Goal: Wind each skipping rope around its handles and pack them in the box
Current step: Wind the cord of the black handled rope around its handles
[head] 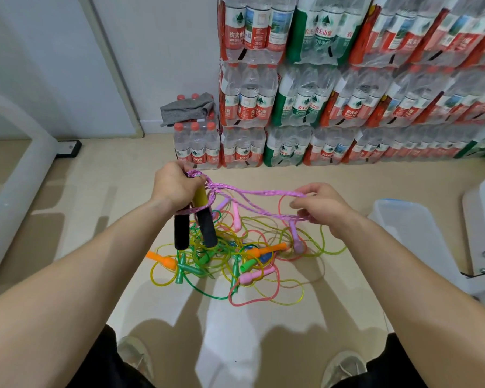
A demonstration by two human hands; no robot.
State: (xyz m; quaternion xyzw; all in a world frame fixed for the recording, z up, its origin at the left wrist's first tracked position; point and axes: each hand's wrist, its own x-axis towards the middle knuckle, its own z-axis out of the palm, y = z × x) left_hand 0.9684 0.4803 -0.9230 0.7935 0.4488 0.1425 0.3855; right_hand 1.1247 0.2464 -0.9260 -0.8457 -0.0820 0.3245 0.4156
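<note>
L hand (174, 186) round black handles (207, 228), R hand (321, 208) w/ pinch on pink rope (252, 193) (tangle (235, 256) beneath, box (403, 219) R, bottle packs (319, 107) behind)

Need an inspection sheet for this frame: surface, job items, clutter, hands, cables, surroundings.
Surface: beige floor, shadows across it.
Job's things: pink rope partly wound on black handles; rope pile tangled on the floor below; box at right, no rope visible inside.
Clutter: grey cloth lying on a bottle pack.
Grippers: left hand grips the handles; right hand holds pink rope strands.
Cables: nothing seen.
Surroundings: water-bottle packs stacked against the wall; white frame at left.
</note>
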